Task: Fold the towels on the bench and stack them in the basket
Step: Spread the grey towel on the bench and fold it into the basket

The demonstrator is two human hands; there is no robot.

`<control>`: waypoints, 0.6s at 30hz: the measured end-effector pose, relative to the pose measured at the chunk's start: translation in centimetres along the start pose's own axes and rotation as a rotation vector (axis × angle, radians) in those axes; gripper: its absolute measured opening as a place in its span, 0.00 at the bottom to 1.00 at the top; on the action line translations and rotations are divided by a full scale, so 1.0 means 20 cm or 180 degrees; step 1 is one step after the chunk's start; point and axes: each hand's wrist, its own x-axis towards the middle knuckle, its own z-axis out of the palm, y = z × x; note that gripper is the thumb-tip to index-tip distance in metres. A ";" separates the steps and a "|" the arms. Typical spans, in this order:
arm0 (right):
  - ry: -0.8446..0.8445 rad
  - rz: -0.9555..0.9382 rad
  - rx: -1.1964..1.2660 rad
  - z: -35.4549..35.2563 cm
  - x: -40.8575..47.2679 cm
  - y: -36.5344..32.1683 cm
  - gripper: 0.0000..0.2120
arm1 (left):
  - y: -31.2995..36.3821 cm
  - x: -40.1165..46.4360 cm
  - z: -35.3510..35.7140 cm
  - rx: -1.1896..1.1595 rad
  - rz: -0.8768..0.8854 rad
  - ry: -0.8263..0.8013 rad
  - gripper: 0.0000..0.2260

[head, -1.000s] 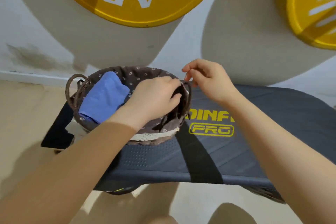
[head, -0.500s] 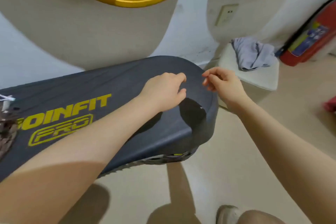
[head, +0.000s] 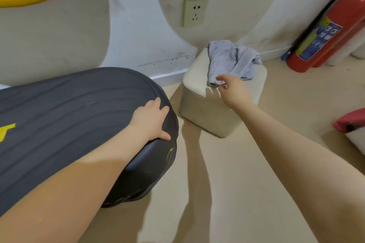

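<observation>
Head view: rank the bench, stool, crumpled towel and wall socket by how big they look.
1. Bench, though it is nearest the camera and cropped.
2. Stool.
3. Crumpled towel.
4. Wall socket.

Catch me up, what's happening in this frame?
A person is reaching with the right hand to a crumpled grey towel lying on a cream stool; the fingers are at its near edge, grip unclear. The left hand rests flat on the end of the dark bench. No basket is in view.
</observation>
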 end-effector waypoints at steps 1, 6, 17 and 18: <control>-0.0025 -0.0093 -0.0145 0.02 0.05 0.02 0.16 | -0.01 0.00 -0.01 0.0035 0.0020 -0.0028 0.41; -0.0290 -0.0239 -0.0844 0.17 0.22 0.09 0.15 | -0.03 0.02 -0.04 -0.0166 -0.0035 -0.0019 0.43; 0.0130 -0.0600 0.0049 0.18 0.09 -0.13 0.10 | -0.03 0.05 -0.02 -0.0272 -0.0068 0.0073 0.41; 0.0080 -0.0628 0.0372 0.19 0.03 -0.20 0.11 | -0.04 0.03 -0.01 -0.0365 -0.0044 0.0065 0.41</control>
